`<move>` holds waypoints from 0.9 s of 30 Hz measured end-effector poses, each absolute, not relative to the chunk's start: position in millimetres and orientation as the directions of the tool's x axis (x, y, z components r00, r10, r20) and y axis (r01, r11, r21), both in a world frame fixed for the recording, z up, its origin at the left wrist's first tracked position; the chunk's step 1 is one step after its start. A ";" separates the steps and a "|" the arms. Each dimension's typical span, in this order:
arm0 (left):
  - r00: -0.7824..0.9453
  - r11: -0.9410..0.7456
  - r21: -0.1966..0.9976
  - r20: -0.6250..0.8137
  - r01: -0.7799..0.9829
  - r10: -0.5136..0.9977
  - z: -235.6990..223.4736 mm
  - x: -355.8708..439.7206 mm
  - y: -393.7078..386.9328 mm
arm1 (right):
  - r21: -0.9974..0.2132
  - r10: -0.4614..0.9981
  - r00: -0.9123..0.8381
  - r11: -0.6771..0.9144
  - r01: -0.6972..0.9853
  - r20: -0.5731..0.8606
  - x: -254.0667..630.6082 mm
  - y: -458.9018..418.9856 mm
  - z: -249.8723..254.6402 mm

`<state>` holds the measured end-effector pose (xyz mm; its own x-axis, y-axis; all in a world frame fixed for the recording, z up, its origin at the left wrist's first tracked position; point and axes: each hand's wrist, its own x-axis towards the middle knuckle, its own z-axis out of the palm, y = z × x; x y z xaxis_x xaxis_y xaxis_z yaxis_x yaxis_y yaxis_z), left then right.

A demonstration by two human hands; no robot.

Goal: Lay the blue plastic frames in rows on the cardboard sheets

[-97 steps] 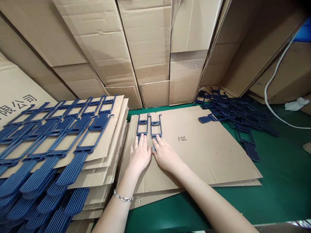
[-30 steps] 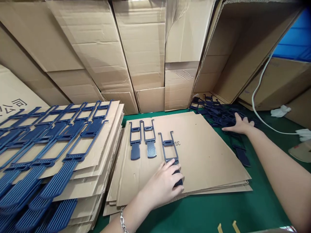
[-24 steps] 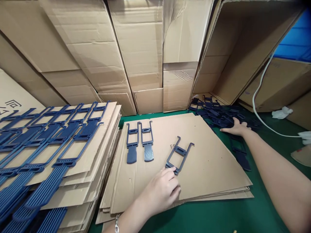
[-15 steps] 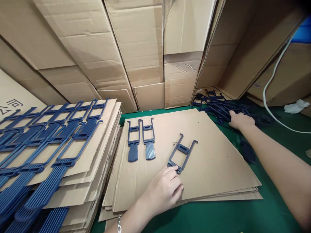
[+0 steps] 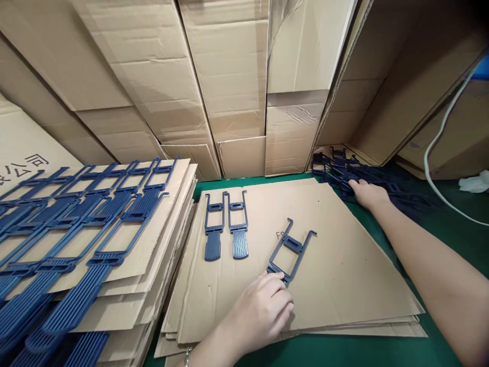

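My left hand (image 5: 262, 308) is closed on the lower end of a dark blue plastic frame piece (image 5: 293, 244), which lies tilted on a cardboard sheet (image 5: 344, 285). This piece has two hooked arms and a slotted crossbar; its lower end is hidden by my fingers. Two similar pieces with ribbed paddles, one on the left (image 5: 213, 244) and one on the right (image 5: 240, 243), lie side by side on the same sheet. At the back right, my right hand (image 5: 370, 195) is in a heap of blue plastic pieces (image 5: 332, 165), fingers curled; what they grip is unclear.
On the left stands a tall stack of cardboard sheets (image 5: 133, 285) with rows of blue pieces (image 5: 107, 255) on top. Cardboard walls (image 5: 237, 92) close off the back. A white cable (image 5: 431, 163) hangs at the right above the green table surface (image 5: 344, 351).
My right hand has shifted slightly left within the heap. My left hand stays at the lower end of the tilted piece. The whole view has shifted a little.
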<state>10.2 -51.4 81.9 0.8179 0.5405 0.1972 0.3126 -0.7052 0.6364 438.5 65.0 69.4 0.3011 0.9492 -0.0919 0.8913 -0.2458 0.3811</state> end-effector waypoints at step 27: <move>0.652 -0.355 0.744 -0.139 0.565 0.745 67.2 5.0 -44.6 | 0.612 0.934 0.357 -0.298 0.733 0.027 432.7 74.6 174.0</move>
<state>5.0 -44.6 67.2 0.6520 0.7453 -0.1394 0.5654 -0.3555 0.7443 432.7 74.6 174.0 0.3572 0.9336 0.0270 0.7329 -0.2981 0.6115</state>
